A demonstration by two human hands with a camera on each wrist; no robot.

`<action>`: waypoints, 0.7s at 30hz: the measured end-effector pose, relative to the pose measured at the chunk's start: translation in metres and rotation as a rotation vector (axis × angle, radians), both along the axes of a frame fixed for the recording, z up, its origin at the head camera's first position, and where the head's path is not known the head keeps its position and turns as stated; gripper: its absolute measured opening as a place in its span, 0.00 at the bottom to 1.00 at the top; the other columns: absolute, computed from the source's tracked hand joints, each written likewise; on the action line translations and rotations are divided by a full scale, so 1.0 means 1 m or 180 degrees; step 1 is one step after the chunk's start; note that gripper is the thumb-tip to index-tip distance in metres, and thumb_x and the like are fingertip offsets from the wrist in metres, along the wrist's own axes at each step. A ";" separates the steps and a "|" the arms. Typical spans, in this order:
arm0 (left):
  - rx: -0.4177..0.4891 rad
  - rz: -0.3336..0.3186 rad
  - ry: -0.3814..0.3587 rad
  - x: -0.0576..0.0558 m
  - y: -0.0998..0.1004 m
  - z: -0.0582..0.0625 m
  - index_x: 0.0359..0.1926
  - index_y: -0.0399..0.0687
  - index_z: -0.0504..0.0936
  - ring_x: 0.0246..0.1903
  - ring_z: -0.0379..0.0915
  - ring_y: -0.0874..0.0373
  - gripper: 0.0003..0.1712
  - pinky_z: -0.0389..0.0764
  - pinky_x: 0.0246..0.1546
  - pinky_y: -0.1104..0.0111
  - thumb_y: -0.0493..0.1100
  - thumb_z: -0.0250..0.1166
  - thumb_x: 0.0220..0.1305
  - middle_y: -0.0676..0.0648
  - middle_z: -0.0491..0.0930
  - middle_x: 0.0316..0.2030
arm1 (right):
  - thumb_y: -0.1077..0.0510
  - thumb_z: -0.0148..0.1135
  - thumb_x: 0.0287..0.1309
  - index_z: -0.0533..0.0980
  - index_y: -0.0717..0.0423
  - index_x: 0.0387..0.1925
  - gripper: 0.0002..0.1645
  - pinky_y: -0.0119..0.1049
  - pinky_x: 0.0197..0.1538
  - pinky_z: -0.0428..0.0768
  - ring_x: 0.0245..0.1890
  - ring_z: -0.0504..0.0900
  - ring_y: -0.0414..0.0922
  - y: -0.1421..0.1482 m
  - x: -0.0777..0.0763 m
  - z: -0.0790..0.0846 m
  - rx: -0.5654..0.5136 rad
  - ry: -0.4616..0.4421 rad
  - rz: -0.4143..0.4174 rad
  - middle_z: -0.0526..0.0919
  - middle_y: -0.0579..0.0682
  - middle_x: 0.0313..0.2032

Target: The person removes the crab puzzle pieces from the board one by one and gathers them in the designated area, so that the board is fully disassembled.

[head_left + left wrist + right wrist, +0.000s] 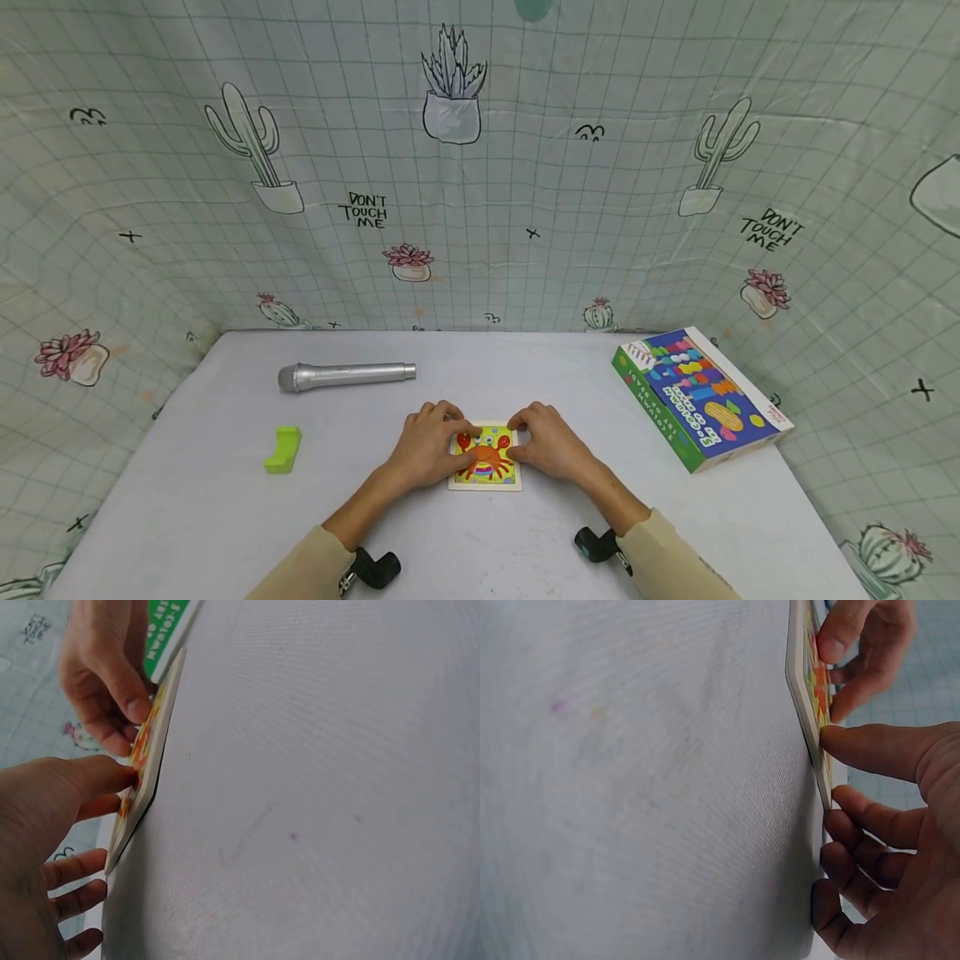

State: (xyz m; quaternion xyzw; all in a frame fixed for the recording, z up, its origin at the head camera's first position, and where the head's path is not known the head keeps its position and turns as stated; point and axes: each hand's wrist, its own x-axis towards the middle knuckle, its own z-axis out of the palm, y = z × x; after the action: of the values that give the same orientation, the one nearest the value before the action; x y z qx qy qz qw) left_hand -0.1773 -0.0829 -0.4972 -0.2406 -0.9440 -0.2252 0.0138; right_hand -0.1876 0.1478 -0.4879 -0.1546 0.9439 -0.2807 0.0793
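Observation:
A small square wooden puzzle board (486,487) lies flat on the table in the head view. It shows an orange-red crab on a yellow-green ground within a pale frame. My left hand (426,446) touches its left part, thumb on the picture (129,796) and the other fingers spread. Across from it, my right hand (553,443) rests its thumb on the picture's right side, with a fingertip by the upper right edge. In the right wrist view, the other fingers of the right hand (900,847) bend loosely beside the board. Neither hand lifts it.
A silver microphone (352,376) lies at the back left. Nearer on that side is a lime-green angled block (284,450). A blue and green toy box (701,398) stands at the table's right. A patterned cloth (480,183) hangs behind the white table (187,500).

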 end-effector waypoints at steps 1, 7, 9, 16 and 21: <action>-0.0009 0.0010 -0.0001 0.000 0.000 0.000 0.49 0.59 0.88 0.49 0.68 0.48 0.18 0.69 0.51 0.46 0.55 0.72 0.59 0.48 0.76 0.50 | 0.55 0.77 0.51 0.82 0.58 0.45 0.20 0.46 0.50 0.74 0.45 0.74 0.47 0.000 0.000 0.000 -0.0013 -0.0027 -0.0004 0.78 0.49 0.41; -0.0031 0.0043 0.0041 0.000 0.003 0.001 0.45 0.58 0.89 0.48 0.68 0.49 0.16 0.69 0.49 0.46 0.56 0.72 0.60 0.48 0.75 0.48 | 0.56 0.78 0.50 0.82 0.58 0.44 0.20 0.44 0.48 0.73 0.43 0.72 0.46 -0.001 -0.001 -0.002 -0.0080 -0.0094 -0.0047 0.77 0.49 0.40; -0.0025 0.0069 0.0031 -0.001 0.005 0.001 0.44 0.57 0.88 0.47 0.68 0.48 0.15 0.69 0.49 0.46 0.57 0.72 0.60 0.48 0.75 0.47 | 0.56 0.78 0.50 0.81 0.58 0.44 0.20 0.44 0.48 0.73 0.43 0.72 0.46 0.000 -0.001 -0.003 -0.0103 -0.0091 -0.0059 0.77 0.49 0.40; -0.0111 0.0193 0.0021 -0.003 0.011 0.001 0.40 0.59 0.87 0.48 0.67 0.48 0.15 0.68 0.49 0.47 0.59 0.73 0.58 0.48 0.74 0.46 | 0.56 0.77 0.51 0.81 0.57 0.45 0.20 0.43 0.48 0.72 0.44 0.71 0.46 0.001 -0.002 -0.005 -0.0135 -0.0135 -0.0075 0.76 0.48 0.40; -0.0081 0.0231 0.0023 -0.002 0.012 0.002 0.40 0.59 0.88 0.48 0.67 0.47 0.15 0.69 0.49 0.46 0.60 0.74 0.56 0.47 0.74 0.46 | 0.56 0.77 0.51 0.80 0.57 0.45 0.20 0.44 0.47 0.72 0.44 0.71 0.46 0.001 -0.003 -0.005 -0.0147 -0.0177 -0.0058 0.76 0.48 0.41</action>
State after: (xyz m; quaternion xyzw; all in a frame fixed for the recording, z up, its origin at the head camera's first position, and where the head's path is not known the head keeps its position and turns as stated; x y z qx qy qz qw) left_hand -0.1792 -0.0706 -0.4954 -0.2072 -0.9549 -0.2116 0.0222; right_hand -0.1901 0.1487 -0.4929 -0.1398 0.9360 -0.3073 0.0993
